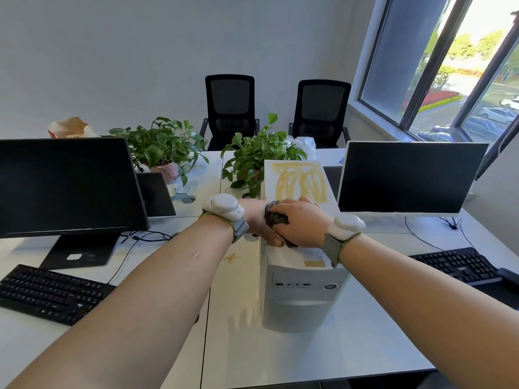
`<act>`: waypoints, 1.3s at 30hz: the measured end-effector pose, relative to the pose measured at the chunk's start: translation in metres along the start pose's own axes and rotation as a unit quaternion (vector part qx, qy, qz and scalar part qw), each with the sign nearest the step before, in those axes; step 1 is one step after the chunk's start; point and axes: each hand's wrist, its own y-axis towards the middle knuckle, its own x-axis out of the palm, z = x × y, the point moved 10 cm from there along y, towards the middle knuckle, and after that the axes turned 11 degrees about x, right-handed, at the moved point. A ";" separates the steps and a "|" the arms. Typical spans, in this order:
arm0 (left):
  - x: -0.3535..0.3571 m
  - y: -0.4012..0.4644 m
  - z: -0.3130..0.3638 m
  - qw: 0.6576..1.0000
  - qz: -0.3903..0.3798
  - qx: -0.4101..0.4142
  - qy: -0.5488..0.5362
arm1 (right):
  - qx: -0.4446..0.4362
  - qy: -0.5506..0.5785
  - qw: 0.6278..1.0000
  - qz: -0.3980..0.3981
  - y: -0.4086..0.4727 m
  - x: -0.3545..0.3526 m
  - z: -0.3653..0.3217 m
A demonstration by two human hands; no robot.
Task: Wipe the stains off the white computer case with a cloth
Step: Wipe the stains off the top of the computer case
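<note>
A white computer case (303, 293) stands upright on the desk in front of me, with yellow-brown smears (302, 181) across the far half of its top. A dark grey cloth (276, 217) lies bunched on the near part of the top. My right hand (302, 221) grips the cloth from above, fingers curled round it. My left hand (259, 220) is at the case's left top edge, touching the cloth, its thumb curled along the case edge. Both wrists wear white devices on grey straps.
A black monitor (64, 186) and keyboard (47, 293) stand at the left, a white-framed monitor (404, 178) and black keyboard (457, 265) at the right. Two potted plants (165, 147) sit behind the case. A small yellow stain (231, 258) marks the desk left of the case.
</note>
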 end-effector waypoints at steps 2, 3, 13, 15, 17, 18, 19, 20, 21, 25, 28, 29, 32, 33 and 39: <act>0.000 0.000 0.000 1.000 -0.009 -0.006 0.015 | -0.032 -0.005 0.999 -0.007 -0.009 -0.007 -0.001; 0.000 0.000 0.000 0.999 -0.014 -0.010 0.027 | -0.042 -0.006 0.999 -0.016 -0.014 -0.007 0.000; -0.002 -0.001 -0.005 0.998 -0.026 -0.036 0.052 | 0.065 -0.061 0.996 0.020 0.005 -0.015 0.020; -0.003 -0.002 0.000 0.997 -0.030 -0.032 0.058 | 0.023 -0.037 0.999 0.027 -0.008 -0.010 0.004; -0.003 -0.001 0.005 0.998 -0.029 -0.021 0.048 | -0.010 -0.011 1.000 0.020 -0.019 -0.010 0.002; -0.005 -0.001 0.006 0.999 -0.027 -0.021 0.042 | -0.010 -0.011 1.000 0.014 -0.022 -0.011 0.007; -0.005 -0.002 0.005 0.999 -0.025 -0.024 0.037 | 0.010 -0.025 1.000 0.008 -0.022 -0.012 0.015; -0.006 -0.002 0.003 0.999 -0.023 -0.030 0.035 | 0.042 -0.045 0.998 0.010 -0.018 -0.015 0.028; -0.006 -0.004 0.001 0.999 -0.023 -0.034 0.034 | 0.079 -0.067 0.995 0.015 -0.012 -0.019 0.040; -0.003 -0.004 -0.002 0.998 -0.021 -0.041 0.042 | 0.130 -0.080 0.987 0.040 0.014 -0.035 0.047; -0.004 -0.001 0.004 0.999 -0.016 -0.022 0.047 | 0.056 -0.005 0.997 0.061 0.027 -0.021 0.013; -0.004 0.000 0.007 0.999 -0.018 -0.013 0.040 | 0.027 -0.017 0.999 0.039 0.028 -0.009 0.000; -0.003 0.002 0.008 0.999 -0.028 -0.009 0.026 | -0.001 -0.092 0.996 0.017 0.029 0.001 -0.005; -0.003 0.001 0.005 0.999 -0.026 -0.015 0.026 | 0.007 -0.092 0.996 0.009 0.026 -0.002 0.003; -0.003 0.001 -0.004 0.998 -0.021 -0.029 0.055 | 0.159 -0.122 0.980 0.000 0.020 -0.028 0.077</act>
